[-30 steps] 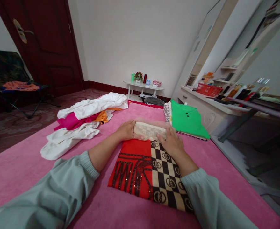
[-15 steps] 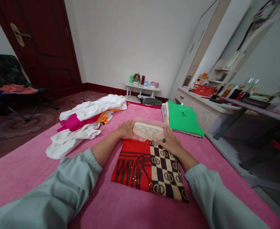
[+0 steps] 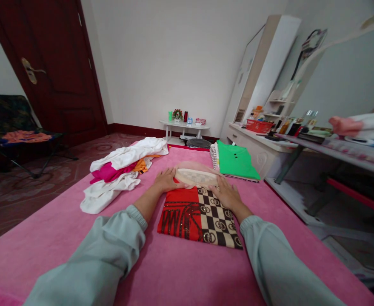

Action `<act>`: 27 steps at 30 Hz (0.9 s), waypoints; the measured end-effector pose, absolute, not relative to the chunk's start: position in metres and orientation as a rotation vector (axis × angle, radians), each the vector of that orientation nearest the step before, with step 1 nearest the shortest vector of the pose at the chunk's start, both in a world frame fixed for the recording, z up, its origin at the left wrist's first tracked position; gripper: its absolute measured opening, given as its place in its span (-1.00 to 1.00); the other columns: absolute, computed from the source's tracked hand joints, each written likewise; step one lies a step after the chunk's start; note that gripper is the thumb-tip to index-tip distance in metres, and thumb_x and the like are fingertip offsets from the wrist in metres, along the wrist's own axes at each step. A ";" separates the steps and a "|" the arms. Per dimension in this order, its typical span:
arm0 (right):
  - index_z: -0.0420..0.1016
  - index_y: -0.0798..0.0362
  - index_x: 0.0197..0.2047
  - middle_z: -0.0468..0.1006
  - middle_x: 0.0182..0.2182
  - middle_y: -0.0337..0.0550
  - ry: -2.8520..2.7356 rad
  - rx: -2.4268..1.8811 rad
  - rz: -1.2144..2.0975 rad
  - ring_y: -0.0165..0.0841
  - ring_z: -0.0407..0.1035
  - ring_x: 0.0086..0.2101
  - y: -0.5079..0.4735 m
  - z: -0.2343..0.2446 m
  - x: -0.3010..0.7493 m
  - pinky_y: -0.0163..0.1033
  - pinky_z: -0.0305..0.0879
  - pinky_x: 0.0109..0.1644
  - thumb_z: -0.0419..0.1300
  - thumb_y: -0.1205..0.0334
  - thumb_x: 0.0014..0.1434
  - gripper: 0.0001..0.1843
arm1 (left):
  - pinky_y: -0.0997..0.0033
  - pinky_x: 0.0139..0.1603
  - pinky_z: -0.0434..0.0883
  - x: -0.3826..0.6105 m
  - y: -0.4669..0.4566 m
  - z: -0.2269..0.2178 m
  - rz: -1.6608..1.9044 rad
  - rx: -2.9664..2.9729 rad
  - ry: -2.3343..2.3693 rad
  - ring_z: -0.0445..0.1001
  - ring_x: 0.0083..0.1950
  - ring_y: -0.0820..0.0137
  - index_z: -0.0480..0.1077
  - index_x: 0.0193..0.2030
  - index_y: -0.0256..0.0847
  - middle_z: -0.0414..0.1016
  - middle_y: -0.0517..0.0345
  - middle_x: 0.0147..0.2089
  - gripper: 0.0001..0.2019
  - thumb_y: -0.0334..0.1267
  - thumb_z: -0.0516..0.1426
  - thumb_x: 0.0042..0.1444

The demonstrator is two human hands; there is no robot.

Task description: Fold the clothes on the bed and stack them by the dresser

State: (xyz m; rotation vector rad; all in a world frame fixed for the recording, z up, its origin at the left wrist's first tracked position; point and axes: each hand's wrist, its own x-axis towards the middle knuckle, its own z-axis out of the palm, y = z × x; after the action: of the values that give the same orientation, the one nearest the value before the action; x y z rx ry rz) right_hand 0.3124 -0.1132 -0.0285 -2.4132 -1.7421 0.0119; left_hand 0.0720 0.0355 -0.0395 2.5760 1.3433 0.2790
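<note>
A folded shirt lies flat on the pink bedcover, its left half red with dark glittery lines and its right half checked in black and cream. A sheer, pale neckline with a cream collar band forms its far end. My left hand rests on the upper left corner, fingers spread on the cloth. On the upper right corner, my right hand lies flat with its fingers apart. Neither hand grips the fabric.
Left of the shirt is a loose heap of white clothes with magenta and orange pieces. A folded green shirt tops a stack at the far right. Beyond stand a low white table and a cluttered dresser.
My view has shifted, so the bed and room appear moved. Both hands stay on the shirt's upper corners, and the shirt keeps its folded shape.
</note>
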 end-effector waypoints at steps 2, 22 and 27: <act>-0.14 0.18 0.41 -0.13 0.39 -0.01 -1.740 -2.381 -0.005 -0.22 -0.21 0.35 -0.114 -0.028 0.313 0.14 -0.19 0.34 -0.27 -0.16 0.30 -0.22 | 0.00 0.36 -0.15 0.072 0.034 -0.040 0.297 2.578 1.352 -0.15 0.45 0.06 -0.09 0.41 -0.24 -0.11 -0.14 0.45 0.09 0.49 -0.07 -0.12; 0.45 0.18 0.04 0.47 0.05 0.07 -1.434 -1.689 -0.195 -0.24 0.33 0.04 -0.118 -0.028 0.327 -0.18 0.21 0.15 0.00 0.11 0.17 -0.53 | 0.30 0.24 0.21 0.067 0.021 -0.033 0.774 2.430 1.319 0.23 0.29 0.17 0.20 0.29 -0.19 0.20 -0.08 0.33 -0.23 0.18 0.16 0.00; 0.52 0.08 -0.04 0.57 -0.15 0.00 -1.201 -2.020 -0.266 -0.22 0.44 -0.21 -0.128 -0.010 0.327 -0.20 0.30 -0.13 -0.04 0.07 0.19 -0.56 | 0.26 0.15 0.31 0.068 0.007 -0.019 0.834 2.333 1.420 0.39 0.15 0.13 0.19 0.29 -0.19 0.40 -0.07 0.16 -0.20 0.10 0.23 -0.07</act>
State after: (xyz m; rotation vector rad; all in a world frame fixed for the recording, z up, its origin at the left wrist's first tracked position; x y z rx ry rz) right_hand 0.3272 -0.1278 -0.0104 -2.0199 -1.2008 -0.2664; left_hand 0.0682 0.0075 -0.0191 2.3326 1.4199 0.8339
